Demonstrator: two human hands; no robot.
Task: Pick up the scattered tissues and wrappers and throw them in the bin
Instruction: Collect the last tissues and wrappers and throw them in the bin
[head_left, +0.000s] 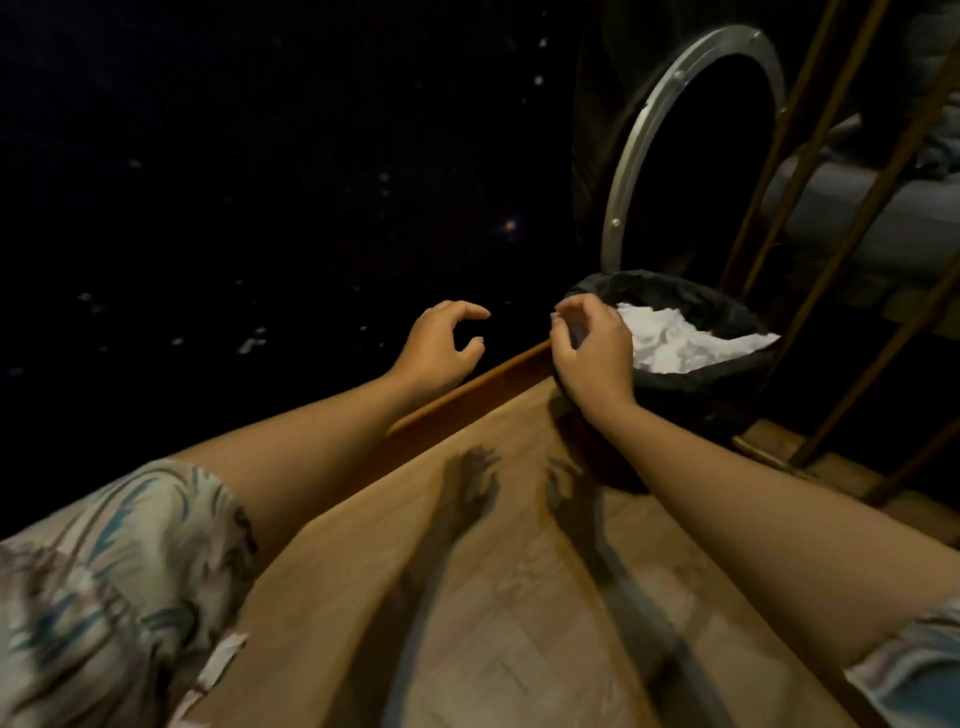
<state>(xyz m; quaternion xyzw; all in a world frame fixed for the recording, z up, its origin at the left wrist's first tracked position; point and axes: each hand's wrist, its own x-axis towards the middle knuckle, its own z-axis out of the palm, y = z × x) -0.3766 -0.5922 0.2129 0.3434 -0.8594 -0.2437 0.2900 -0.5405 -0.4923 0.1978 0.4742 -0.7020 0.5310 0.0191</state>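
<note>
A bin (691, 400) lined with a black bag stands at the right on the wooden floor (493, 597), with crumpled white tissues (680, 340) piled inside it. My right hand (592, 358) hovers over the bin's left rim, its fingers loosely curled around a small pale tissue scrap (574, 335). To the left of the bin, my left hand (444, 345) hangs over the dark area beyond the wooden edge, fingers apart and curved, holding nothing. A white paper scrap (223, 662) lies on the floor by my patterned clothing at the lower left.
A metal ring (631, 171) leans upright behind the bin. Thin wooden rods (779, 156) slant up at the right. A raised wooden edge (467, 395) separates the floor from a dark surface dotted with small pale specks (252, 343).
</note>
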